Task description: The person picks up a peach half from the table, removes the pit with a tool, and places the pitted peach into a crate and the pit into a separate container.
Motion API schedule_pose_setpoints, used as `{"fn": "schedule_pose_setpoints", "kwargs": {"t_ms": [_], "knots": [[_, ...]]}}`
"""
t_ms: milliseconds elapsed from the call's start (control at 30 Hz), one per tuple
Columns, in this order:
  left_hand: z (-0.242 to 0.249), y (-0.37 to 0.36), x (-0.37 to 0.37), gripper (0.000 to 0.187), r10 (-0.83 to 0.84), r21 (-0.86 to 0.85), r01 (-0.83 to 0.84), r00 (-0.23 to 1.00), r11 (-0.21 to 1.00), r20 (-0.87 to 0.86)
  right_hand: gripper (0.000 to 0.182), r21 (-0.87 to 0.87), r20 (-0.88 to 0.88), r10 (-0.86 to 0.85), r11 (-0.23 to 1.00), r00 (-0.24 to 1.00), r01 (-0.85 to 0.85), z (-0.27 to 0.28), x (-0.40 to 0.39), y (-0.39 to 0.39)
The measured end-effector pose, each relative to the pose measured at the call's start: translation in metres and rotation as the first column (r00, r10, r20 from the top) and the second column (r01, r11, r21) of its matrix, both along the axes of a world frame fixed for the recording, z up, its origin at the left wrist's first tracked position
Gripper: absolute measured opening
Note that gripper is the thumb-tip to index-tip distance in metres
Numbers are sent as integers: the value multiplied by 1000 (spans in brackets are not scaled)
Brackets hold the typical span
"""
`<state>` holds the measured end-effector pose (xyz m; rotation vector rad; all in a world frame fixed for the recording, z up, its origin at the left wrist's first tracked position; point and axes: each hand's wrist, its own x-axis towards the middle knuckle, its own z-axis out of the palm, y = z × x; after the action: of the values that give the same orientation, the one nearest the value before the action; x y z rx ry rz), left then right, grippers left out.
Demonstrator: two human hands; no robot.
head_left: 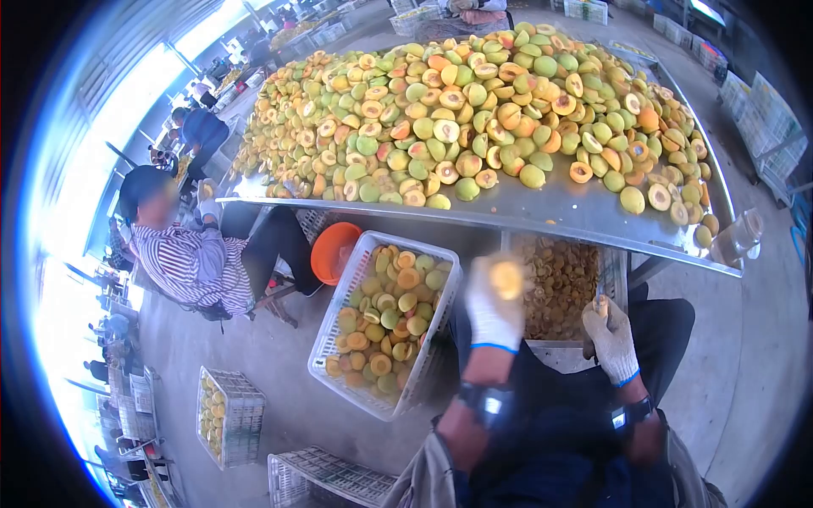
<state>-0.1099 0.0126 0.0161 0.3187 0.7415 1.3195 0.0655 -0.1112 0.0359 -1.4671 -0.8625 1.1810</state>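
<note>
My left hand [494, 311], in a white knit glove with a blue cuff, is closed around a halved apricot [507, 279]; motion blurs both. It hangs between a white crate [318, 362] of apricot halves and a light-coloured bin [555, 344] of brown pits [555, 288]. Beside the bin's right side, my right hand [611, 339], gloved alike, grips a small knife [601, 302] with a light handle and thin blade pointing up. A large heap of green and orange apricot halves [440, 110] covers much of the metal table [525, 203] ahead.
An orange bucket [333, 254] stands left of the crate, near a seated person in a striped shirt [199, 262]. Another fruit-filled crate [241, 419] and a white crate [339, 474] are lower left. A clear container [741, 233] hangs at the table's right corner.
</note>
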Motion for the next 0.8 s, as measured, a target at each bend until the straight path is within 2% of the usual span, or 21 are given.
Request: {"fn": "schedule_pose_setpoints", "kwargs": {"t_ms": [33,67,100,133,167,200,233,300,367,400,433,467,500,533,567,633,700,767,800], "knots": [[-12,12,-35,22,66,7,-66,996,998,67,12,-19,-23,-13,1000,1000,13,0,2,0],[-1,7,-61,30,203,196,-141,918,970,-342,12,-17,-24,-12,1000,1000,11,-1,5,1],[-10,12,-94,54,324,208,-259,857,943,-401,14,-14,-81,-28,1000,996,27,-3,7,1],[-12,10,-121,54,466,399,-241,441,885,-767,16,-14,-141,-46,999,989,45,-6,9,1],[-28,10,-166,34,472,403,-260,318,877,-822,16,-17,-148,-50,999,988,48,-8,10,2],[-48,15,-207,23,488,340,-409,343,847,-802,17,-17,-127,-67,998,990,65,-11,12,3],[-61,15,-242,33,507,262,-546,364,796,-781,19,-17,-105,-85,996,991,83,-14,14,4],[-34,-5,-278,45,387,-13,-639,481,769,-786,19,-36,-128,-97,995,987,94,-20,14,7],[-92,-1,-353,57,290,31,-712,245,701,-925,17,-86,-160,-122,990,980,109,-16,15,8],[-102,-4,-383,57,-21,-25,-721,15,692,-1000,16,-90,-166,-129,989,978,115,-17,14,8],[-109,5,-394,57,-320,-57,-739,-219,671,-922,16,-87,-171,-136,989,976,123,-21,14,9],[-106,17,-377,57,-301,-55,-713,-223,699,-927,15,-91,-177,-135,989,975,120,-21,14,10],[-91,14,-348,52,-84,155,-635,-329,757,-941,16,-95,-199,-115,991,973,97,-23,17,10],[-77,9,-322,46,136,361,-543,-410,758,-902,16,-103,-208,-125,989,970,105,-24,18,10],[-69,17,-299,46,147,364,-531,-406,765,-902,16,-111,-221,-129,988,967,106,-25,18,11],[-44,48,-237,32,402,412,-248,-92,877,-911,16,-127,-214,-142,985,967,116,-26,19,14],[-3,69,-146,25,441,441,-17,87,897,-894,16,-141,-207,-153,982,966,125,-22,20,17],[-4,99,-80,24,425,459,175,202,871,-883,17,-208,-132,-138,972,982,109,-13,22,18],[4,112,-46,24,425,459,300,175,837,-888,19,-192,-112,-110,978,988,87,-22,25,17]]}}
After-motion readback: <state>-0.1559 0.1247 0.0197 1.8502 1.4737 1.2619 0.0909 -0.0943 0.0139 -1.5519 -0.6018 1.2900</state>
